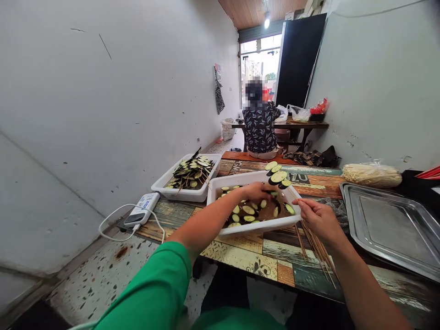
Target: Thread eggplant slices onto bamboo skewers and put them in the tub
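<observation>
My right hand (318,217) pinches a thin bamboo skewer (292,191) over the near right corner of a white tub. Several eggplant slices (278,177) with dark skin and pale flesh are threaded on its upper end. Inside the white tub (254,227), loose eggplant slices (249,210) float in brownish water. My left hand (257,190) reaches into this tub, fingers apart and pointing down among the slices, its fingertips partly hidden. Bare bamboo skewers (318,247) lie in a bundle on the table below my right hand.
A second white tub (185,196) at the left holds a heap of skewered eggplant (194,170). A power bank (142,210) with a white cable lies at the table's left edge. Metal trays (392,224) and bagged noodle-like strands (371,174) are at right. A person (259,126) sits ahead, back turned.
</observation>
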Demonstrator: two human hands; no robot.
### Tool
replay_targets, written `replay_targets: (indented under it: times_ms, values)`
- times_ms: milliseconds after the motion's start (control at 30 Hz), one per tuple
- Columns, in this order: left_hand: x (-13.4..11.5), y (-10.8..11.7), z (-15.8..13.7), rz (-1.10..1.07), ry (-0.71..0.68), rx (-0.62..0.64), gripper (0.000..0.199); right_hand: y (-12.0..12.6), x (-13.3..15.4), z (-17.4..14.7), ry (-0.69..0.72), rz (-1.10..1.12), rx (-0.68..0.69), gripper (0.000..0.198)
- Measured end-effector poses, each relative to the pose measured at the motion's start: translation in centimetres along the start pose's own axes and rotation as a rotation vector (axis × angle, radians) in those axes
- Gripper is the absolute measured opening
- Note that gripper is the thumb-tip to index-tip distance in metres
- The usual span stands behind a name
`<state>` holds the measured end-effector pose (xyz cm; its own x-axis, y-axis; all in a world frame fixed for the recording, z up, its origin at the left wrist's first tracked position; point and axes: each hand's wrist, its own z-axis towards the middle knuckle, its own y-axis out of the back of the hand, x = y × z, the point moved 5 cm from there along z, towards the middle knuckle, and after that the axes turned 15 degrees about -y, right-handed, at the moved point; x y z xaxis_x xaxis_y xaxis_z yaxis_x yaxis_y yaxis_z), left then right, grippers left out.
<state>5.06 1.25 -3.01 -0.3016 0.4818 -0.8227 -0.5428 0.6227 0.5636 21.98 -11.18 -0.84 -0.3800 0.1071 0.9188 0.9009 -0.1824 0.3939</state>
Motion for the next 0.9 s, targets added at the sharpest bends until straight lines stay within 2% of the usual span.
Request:
replay_targets:
  times_ms: [67, 167, 267, 367, 467, 567, 633, 700, 800, 900]
  values:
    - [0.4, 1.1, -0.2, -0.311, 0.098, -0.127, 0.017, -0.1, -0.2, 0.1, -0.01, 0.017, 0.009, 0.049]
    - [0.6, 1.6, -0.4, -0.702, 0.181, -0.245, 0.014, -0.1, -0.5, 0.3, -0.02, 0.044, 0.021, 0.051]
    - [0.6, 2.1, -0.5, -0.904, 0.201, -0.365, 0.017, -0.1, -0.8, 0.4, -0.041, 0.072, 0.032, 0.053]
    - [1.0, 2.6, -0.2, -0.971, 0.199, -0.44, 0.017, -0.1, -0.8, 0.2, -0.053, 0.071, 0.045, 0.053]
    - [1.6, 3.2, 0.0, -0.868, 0.17, -0.512, 0.024, 0.0, -0.3, 0.0, -0.042, 0.045, 0.034, 0.049]
    - [2.2, 2.9, -0.2, -0.54, 0.256, -0.509, 0.027, 0.1, -0.1, -0.2, -0.05, 0.03, 0.024, 0.047]
    - [2.5, 2.1, -0.4, -0.38, 0.339, -0.443, 0.021, 0.1, -0.1, -0.3, -0.068, 0.04, 0.035, 0.05]
    - [2.6, 1.3, -0.5, -0.291, 0.362, -0.37, 0.014, 0.0, -0.1, -0.4, -0.093, 0.051, 0.061, 0.054]
    - [2.3, 0.9, -0.2, -0.081, 0.286, -0.248, 0.01, -0.5, 1.2, -0.7, -0.107, 0.023, 0.131, 0.056]
    - [1.7, 0.4, 0.4, 0.202, 0.144, -0.088, 0.012, -2.1, 4.8, -0.8, -0.034, -0.055, 0.233, 0.05]
